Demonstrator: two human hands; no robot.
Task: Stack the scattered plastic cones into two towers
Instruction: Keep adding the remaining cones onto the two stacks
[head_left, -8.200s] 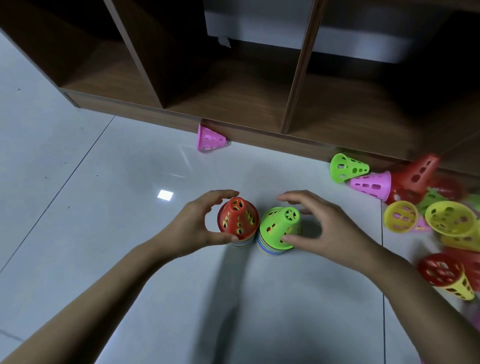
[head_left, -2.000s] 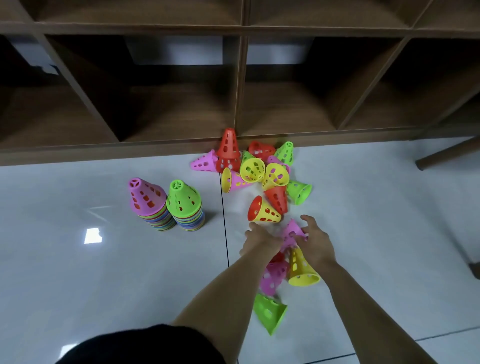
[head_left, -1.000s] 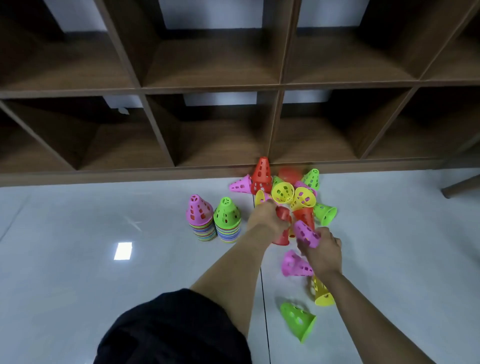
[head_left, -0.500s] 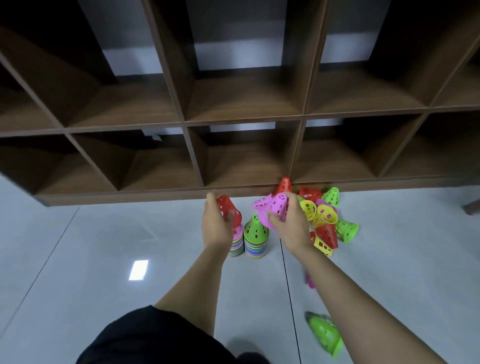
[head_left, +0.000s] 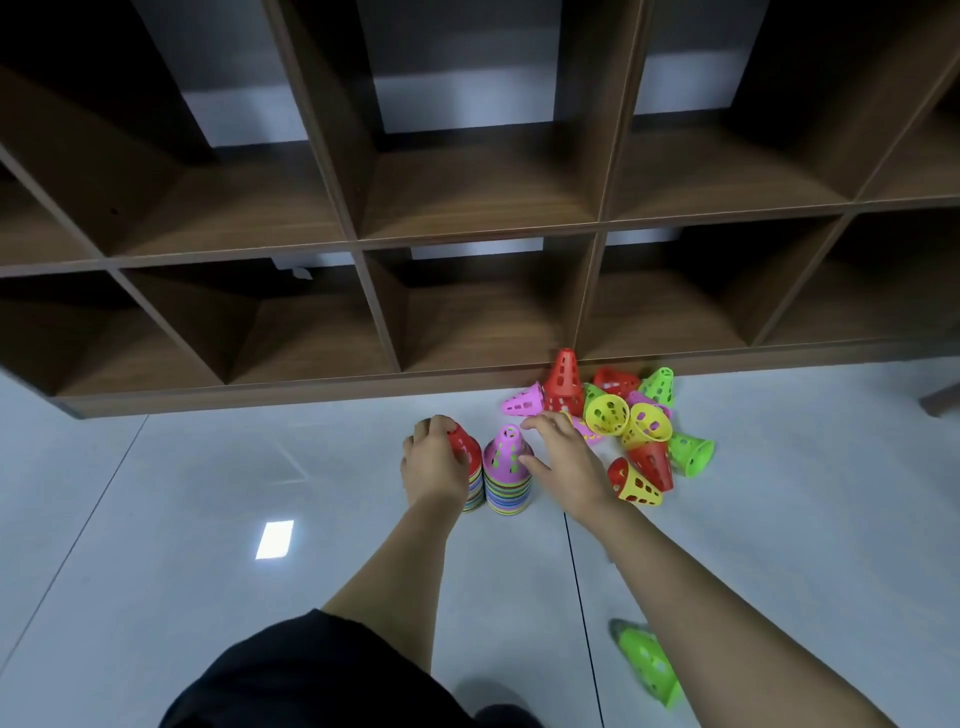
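Two cone towers stand side by side on the floor. The left tower is topped by a red cone, and my left hand grips that cone from the left. A pink cone caps the right tower. My right hand sits just right of it with fingers spread, thumb close to the pink cone's side; contact is unclear. A heap of loose cones in red, yellow, green and pink lies to the right against the shelf. One green cone lies near my right forearm.
A dark wooden cubby shelf runs along the back, its base board on the floor just behind the towers. A wooden leg shows at the right edge. Grey floor tiles spread to the left.
Both cones came down onto the towers: red on the left one, pink over the green top of the right one. My right hand has let go of the pink cone.
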